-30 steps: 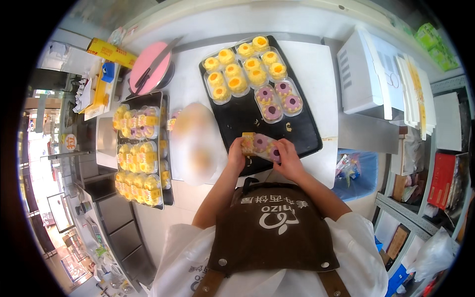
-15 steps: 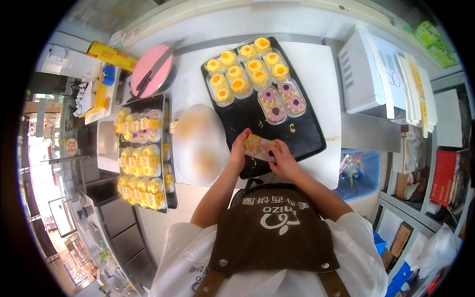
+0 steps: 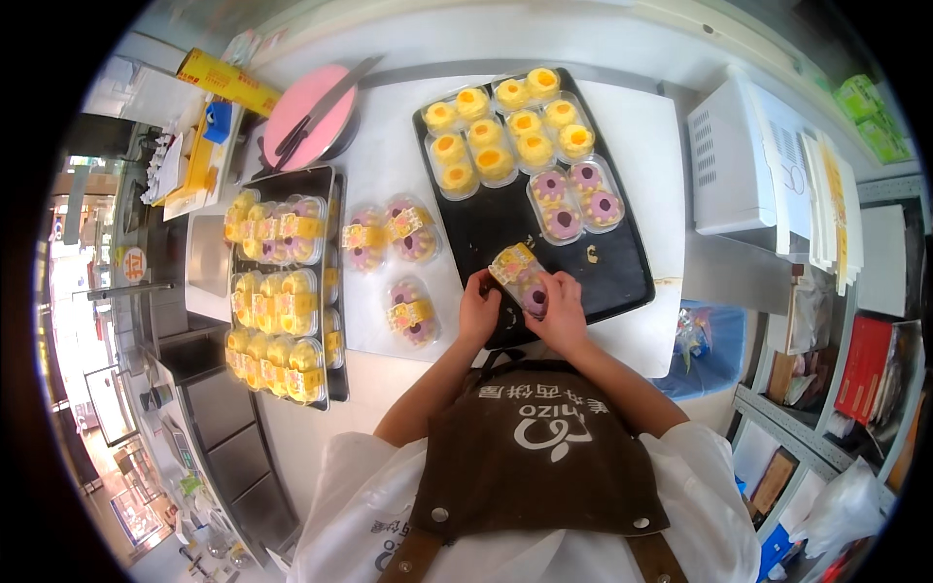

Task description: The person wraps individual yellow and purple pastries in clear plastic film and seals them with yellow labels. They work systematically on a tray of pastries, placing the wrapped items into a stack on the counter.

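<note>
- Head view, clock read from my hands: white tbl (image 3: 641,136) under blk tray (image 3: 476,223), which sits skewed.
- Pink turntable (image 3: 299,97) w/ long knife (image 3: 340,95) on top, approx 10-11 o'c.
- White boxy appliance (image 3: 729,170), 2 o'c; blue-lined bin (image 3: 727,340), 3 o'c; metal shelving (image 3: 789,420), 4 o'c.
- Blk tray: packs of yellow cakes (image 3: 489,155), 12 o'c; two purple-cake packs (image 3: 573,204), 1 o'c; few crumbs (image 3: 591,255).
- Three banded packs (image 3: 413,309), purple cakes, on tbl, 9-10 o'c.
- 2nd tray (image 3: 306,183), 9 o'c: banded packs, mostly yellow cakes, some purple.
- My R hand (image 3: 559,306) grips R end of clear pack (image 3: 517,264) (purple cakes, yellow label), over blk tray's near end.
- My L hand (image 3: 478,309) curled at its L edge; can't tell if gripping.
</note>
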`<action>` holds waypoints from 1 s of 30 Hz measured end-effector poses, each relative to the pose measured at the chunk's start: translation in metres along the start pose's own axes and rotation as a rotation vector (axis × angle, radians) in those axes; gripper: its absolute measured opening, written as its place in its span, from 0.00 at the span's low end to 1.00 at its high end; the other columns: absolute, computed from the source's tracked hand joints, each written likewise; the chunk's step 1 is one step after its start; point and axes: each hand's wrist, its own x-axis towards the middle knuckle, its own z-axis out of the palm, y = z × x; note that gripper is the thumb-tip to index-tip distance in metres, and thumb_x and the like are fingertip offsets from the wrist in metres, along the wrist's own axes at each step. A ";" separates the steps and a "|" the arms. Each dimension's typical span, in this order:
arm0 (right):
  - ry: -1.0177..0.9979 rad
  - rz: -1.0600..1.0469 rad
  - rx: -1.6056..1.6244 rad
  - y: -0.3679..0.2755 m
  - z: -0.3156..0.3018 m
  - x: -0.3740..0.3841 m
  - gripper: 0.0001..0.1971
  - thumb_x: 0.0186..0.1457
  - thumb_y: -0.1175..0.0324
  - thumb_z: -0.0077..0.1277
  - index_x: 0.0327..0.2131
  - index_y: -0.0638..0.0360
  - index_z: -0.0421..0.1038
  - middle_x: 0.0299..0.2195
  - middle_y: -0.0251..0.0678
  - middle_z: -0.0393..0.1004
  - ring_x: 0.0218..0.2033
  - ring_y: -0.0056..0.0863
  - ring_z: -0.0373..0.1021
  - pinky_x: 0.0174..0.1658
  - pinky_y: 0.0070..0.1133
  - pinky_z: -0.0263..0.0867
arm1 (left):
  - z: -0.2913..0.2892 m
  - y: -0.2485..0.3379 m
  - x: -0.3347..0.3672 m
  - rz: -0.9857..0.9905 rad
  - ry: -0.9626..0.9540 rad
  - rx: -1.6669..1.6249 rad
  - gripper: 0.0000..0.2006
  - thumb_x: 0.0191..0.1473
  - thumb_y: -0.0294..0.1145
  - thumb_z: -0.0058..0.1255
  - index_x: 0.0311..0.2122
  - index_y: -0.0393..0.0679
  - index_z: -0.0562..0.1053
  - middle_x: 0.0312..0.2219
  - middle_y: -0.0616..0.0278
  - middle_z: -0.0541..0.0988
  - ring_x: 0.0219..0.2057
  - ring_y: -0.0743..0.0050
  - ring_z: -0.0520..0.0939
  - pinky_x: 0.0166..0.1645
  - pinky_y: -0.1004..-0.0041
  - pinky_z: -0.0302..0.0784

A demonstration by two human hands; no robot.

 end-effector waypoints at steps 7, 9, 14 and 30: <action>-0.057 0.044 0.040 -0.009 0.006 0.002 0.46 0.41 0.66 0.72 0.64 0.53 0.59 0.56 0.50 0.62 0.58 0.52 0.61 0.58 0.39 0.65 | -0.001 -0.010 0.003 0.075 -0.024 -0.016 0.29 0.57 0.21 0.56 0.63 0.35 0.63 0.52 0.50 0.78 0.54 0.57 0.81 0.55 0.63 0.78; -0.103 0.036 0.060 -0.008 0.003 0.001 0.47 0.43 0.65 0.72 0.66 0.54 0.58 0.56 0.50 0.62 0.57 0.50 0.62 0.58 0.38 0.65 | 0.000 -0.020 0.007 0.141 0.019 0.063 0.30 0.56 0.22 0.57 0.63 0.36 0.63 0.52 0.49 0.78 0.55 0.54 0.81 0.55 0.63 0.79; -0.227 0.151 0.283 -0.001 -0.021 0.014 0.50 0.46 0.62 0.71 0.70 0.56 0.53 0.57 0.48 0.65 0.51 0.47 0.69 0.55 0.34 0.68 | -0.024 -0.005 0.022 0.187 -0.122 0.174 0.30 0.55 0.25 0.60 0.63 0.39 0.65 0.53 0.48 0.77 0.53 0.51 0.82 0.53 0.61 0.79; -0.448 0.023 0.098 0.012 -0.025 0.067 0.53 0.42 0.56 0.73 0.70 0.50 0.53 0.68 0.43 0.60 0.64 0.47 0.64 0.64 0.34 0.64 | -0.038 0.026 -0.001 0.423 -0.368 0.552 0.64 0.32 0.50 0.80 0.72 0.47 0.52 0.72 0.40 0.50 0.69 0.34 0.61 0.68 0.51 0.66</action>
